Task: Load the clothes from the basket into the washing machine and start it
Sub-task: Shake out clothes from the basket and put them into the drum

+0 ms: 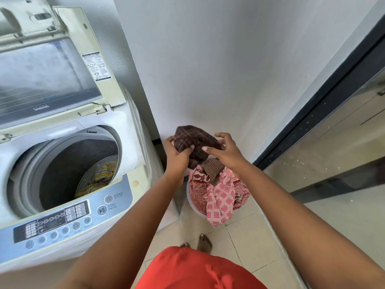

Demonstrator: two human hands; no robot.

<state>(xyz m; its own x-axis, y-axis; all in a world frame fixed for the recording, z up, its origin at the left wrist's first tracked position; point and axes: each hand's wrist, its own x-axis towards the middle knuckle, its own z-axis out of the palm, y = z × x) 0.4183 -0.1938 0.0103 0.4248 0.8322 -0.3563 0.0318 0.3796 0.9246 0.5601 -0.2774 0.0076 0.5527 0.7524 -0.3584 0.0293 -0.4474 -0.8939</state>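
One brown plaid cloth [195,142], all bunched up, is held in the air right over the basket [192,205], which sits on the tiled floor [250,243] in the corner, stuffed with pink and red patterned clothes [218,195]. The washing machine [68,163] stands just beside it, lid [48,74] up, drum wide open with some yellow fabric [104,174] inside. Left hand [177,155] grips the cloth from below; right hand [225,151] touches it with fingers loosely spread.
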